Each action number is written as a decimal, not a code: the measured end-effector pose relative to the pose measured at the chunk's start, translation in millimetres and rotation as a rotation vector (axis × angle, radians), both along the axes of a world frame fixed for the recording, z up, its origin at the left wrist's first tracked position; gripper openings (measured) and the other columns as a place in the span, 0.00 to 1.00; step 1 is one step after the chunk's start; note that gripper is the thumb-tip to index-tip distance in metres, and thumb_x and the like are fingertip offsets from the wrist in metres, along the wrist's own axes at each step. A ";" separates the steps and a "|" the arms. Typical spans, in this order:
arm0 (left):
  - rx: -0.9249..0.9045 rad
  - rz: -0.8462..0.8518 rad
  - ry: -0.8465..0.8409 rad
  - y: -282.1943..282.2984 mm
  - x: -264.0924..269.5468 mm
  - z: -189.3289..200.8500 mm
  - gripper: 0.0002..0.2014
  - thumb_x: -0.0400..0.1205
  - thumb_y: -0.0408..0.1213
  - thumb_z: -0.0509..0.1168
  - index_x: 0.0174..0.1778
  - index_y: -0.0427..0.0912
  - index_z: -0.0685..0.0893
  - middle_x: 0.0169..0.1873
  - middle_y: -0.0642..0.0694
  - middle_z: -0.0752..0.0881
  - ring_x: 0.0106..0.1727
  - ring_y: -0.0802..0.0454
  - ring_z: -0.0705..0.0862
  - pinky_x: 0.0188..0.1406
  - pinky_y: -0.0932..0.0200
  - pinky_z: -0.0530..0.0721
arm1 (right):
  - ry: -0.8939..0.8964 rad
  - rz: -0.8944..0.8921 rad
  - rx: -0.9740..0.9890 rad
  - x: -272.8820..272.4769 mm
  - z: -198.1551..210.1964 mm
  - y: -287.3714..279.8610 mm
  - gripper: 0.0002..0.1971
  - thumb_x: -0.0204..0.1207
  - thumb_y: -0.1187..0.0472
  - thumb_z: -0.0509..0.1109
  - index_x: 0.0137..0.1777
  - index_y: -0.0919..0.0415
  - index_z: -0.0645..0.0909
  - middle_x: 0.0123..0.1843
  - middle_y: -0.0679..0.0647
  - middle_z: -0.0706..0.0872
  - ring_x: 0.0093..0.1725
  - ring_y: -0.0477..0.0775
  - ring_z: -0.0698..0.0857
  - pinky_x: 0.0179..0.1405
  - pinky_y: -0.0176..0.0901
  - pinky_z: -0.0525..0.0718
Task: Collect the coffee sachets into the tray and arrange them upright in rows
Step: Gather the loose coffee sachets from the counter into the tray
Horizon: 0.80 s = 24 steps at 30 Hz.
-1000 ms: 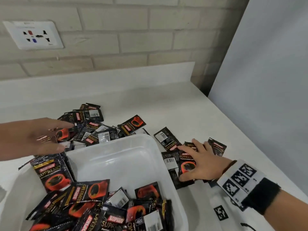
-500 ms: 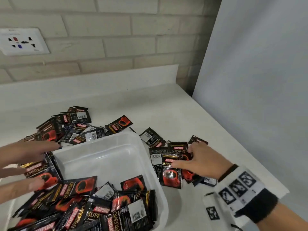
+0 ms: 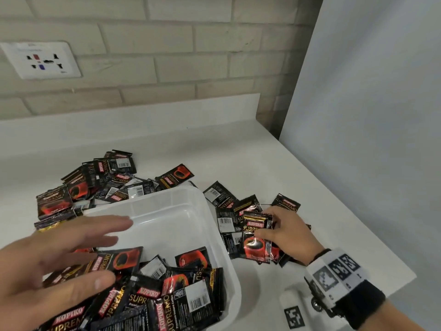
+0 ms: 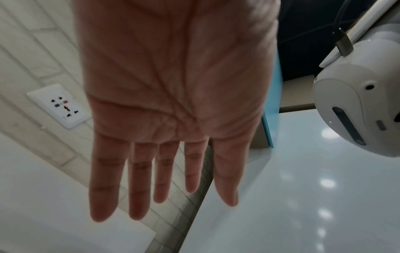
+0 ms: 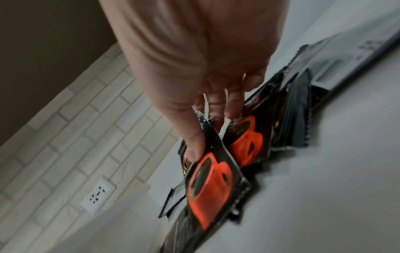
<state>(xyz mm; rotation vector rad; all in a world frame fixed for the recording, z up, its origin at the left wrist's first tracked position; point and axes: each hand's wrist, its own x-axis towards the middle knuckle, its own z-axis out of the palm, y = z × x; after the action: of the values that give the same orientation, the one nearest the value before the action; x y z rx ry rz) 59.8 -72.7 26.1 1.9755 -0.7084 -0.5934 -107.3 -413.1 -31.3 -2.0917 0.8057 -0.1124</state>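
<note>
Black and red coffee sachets (image 3: 181, 290) lie flat and jumbled in the near half of a clear plastic tray (image 3: 167, 218). More sachets form a loose pile (image 3: 107, 180) behind the tray's far left corner. My left hand (image 3: 109, 242) hovers over the tray's left side with straight, spread fingers and holds nothing; the left wrist view shows its bare palm (image 4: 207, 188). My right hand (image 3: 266, 224) is just right of the tray and grips a bunch of sachets (image 3: 256, 237), thumb on the front one. The right wrist view shows that hand (image 5: 213, 131) pinching the sachet (image 5: 212, 188).
The white counter (image 3: 262, 158) ends in an edge at the right front. A white panel (image 3: 370, 139) stands along its right side, with a brick wall and socket (image 3: 43, 59) behind. A small white marker tag (image 3: 293, 311) lies near my right wrist.
My left hand came from the pile at the left to above the tray, open. My right hand swept the sachets on the right together and now grips a bunch.
</note>
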 end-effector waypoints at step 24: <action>-0.269 0.118 0.288 -124.5 -63.2 -4.1 0.17 0.67 0.41 0.67 0.52 0.47 0.85 0.40 0.44 0.91 0.34 0.48 0.90 0.34 0.61 0.88 | -0.110 0.150 -0.056 1.9 43.1 11.7 0.11 0.72 0.46 0.69 0.51 0.47 0.77 0.43 0.44 0.82 0.39 0.39 0.82 0.33 0.27 0.75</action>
<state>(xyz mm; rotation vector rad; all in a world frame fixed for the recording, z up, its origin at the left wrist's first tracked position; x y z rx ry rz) -3.3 -197.2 22.0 1.6290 -0.4631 -0.6572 -105.4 -401.4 11.7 -2.1702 0.5836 -0.1690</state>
